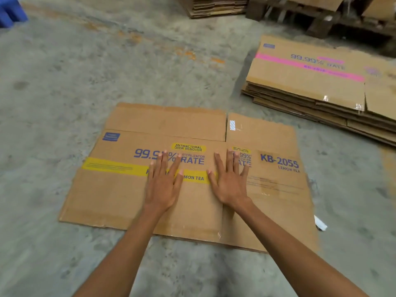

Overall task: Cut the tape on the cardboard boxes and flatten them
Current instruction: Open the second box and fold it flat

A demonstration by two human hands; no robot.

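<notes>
While the flattened box point(107, 194) lies on the concrete floor point(64, 82), left hand point(163, 187) and right hand point(230, 186) rest palm-down on its middle; fingers straight, spread, gripping nothing. Beyond its far right corner lies a stack of flattened boxes point(310, 82).

A flattened box point(120, 194) of matt brown corrugated cardboard with shiny clear tape strips point(218, 233) lies on a rough, mottled grey concrete floor point(85, 71), near a stack point(304, 91) of the same matt cardboard.
</notes>
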